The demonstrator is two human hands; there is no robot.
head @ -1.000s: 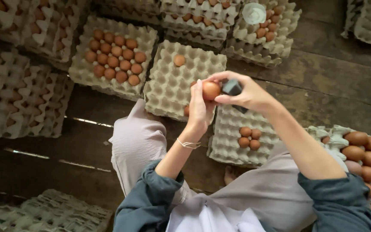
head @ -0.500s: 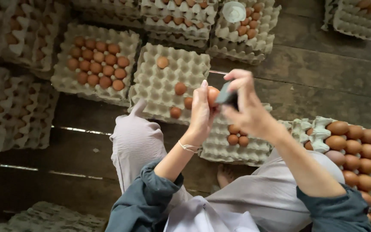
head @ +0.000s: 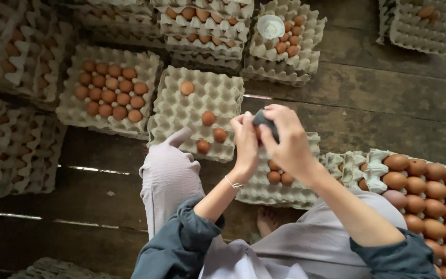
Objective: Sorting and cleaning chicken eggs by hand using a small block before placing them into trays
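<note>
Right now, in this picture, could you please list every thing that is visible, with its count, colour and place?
Egg in hands: one, brown, mostly hidden between both hands.
Dark small object: one, dark grey, in the right hand against the egg.
Centre tray: one, grey pulp, four brown eggs in it.
Left tray: one, grey, many brown eggs in its middle.
Tray under the hands: one stack, grey, a few brown eggs.
Right tray: full of brown eggs, at the right edge.
Back stacks: several, grey, partly filled, at the top.
White lid: one, on a back stack.
Floor: dark wooden planks.
Left hand: holds the egg; thin bracelet on the wrist.
Right hand: grip on the dark object.
</note>
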